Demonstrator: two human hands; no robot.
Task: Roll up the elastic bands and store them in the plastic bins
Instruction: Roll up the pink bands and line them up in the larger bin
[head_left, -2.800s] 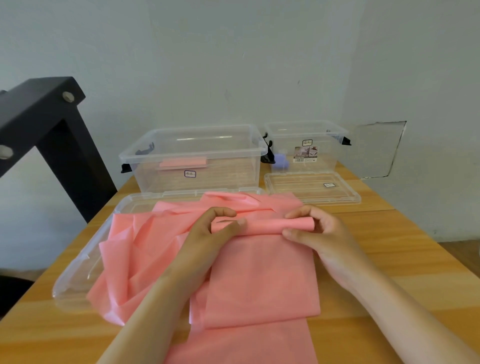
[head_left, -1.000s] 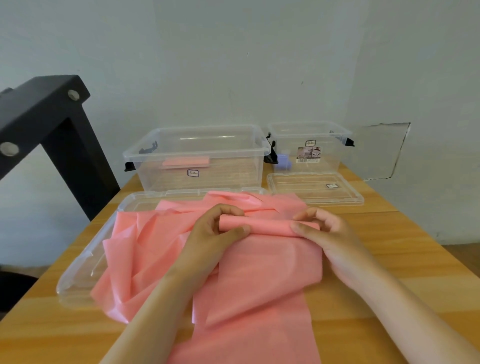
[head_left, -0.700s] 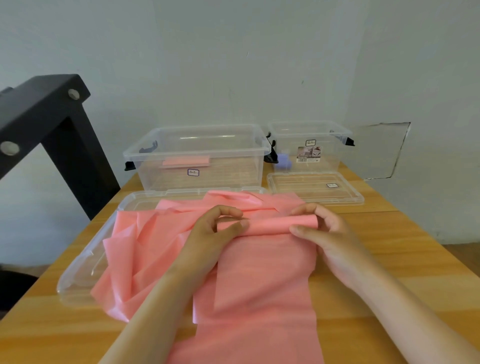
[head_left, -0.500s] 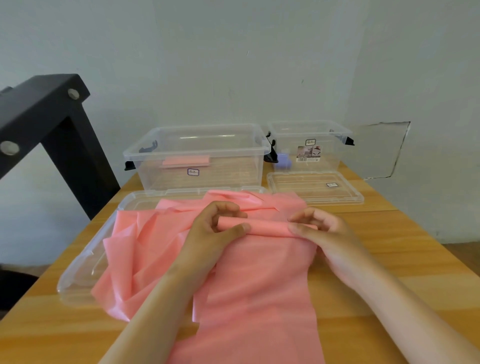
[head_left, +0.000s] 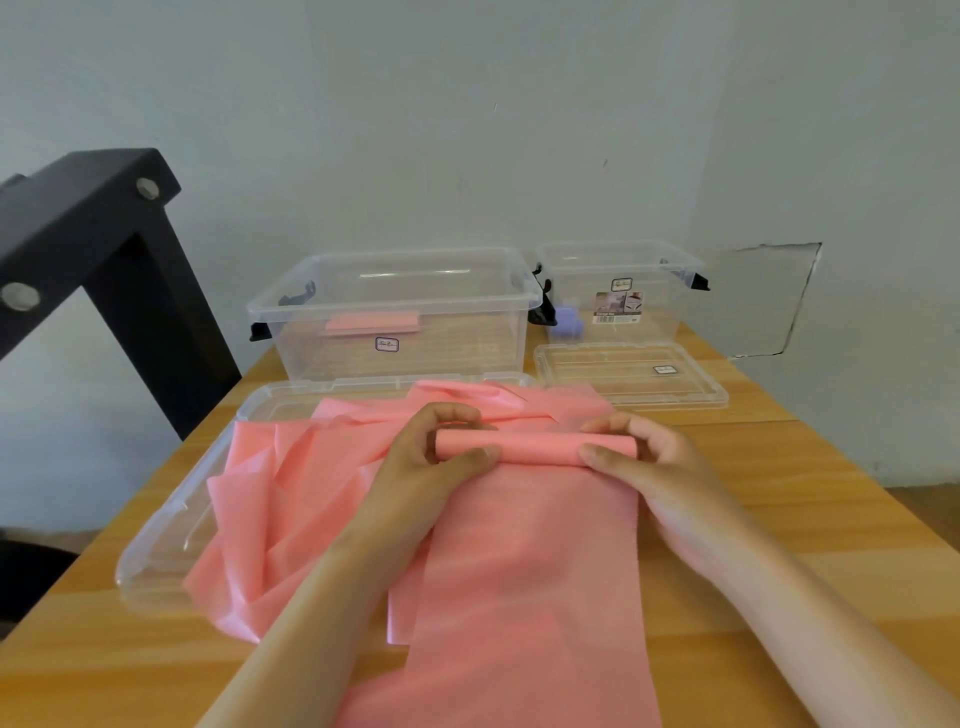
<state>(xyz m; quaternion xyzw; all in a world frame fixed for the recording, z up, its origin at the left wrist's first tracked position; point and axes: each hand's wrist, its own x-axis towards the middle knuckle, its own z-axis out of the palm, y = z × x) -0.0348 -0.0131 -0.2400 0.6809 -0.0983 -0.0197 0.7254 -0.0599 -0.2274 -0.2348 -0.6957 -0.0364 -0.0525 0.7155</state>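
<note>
A black frame (head_left: 104, 249) stands at the far left beside the table (head_left: 810, 519). A large clear lid (head_left: 166, 535) lies on the table with crumpled pink material (head_left: 270, 509) piled over it. Behind it, the large bin (head_left: 457, 338) holds a rolled pink band (head_left: 371, 322). The left hand (head_left: 431, 457) curls around the left end of the elastic band (head_left: 535, 530) at its rolled part, thumb on the near side. The right hand (head_left: 649, 462) pinches the right end likewise. The unrolled length trails flat toward the viewer. At the right stand the small bin (head_left: 654, 306) and the small lid (head_left: 628, 376).
</note>
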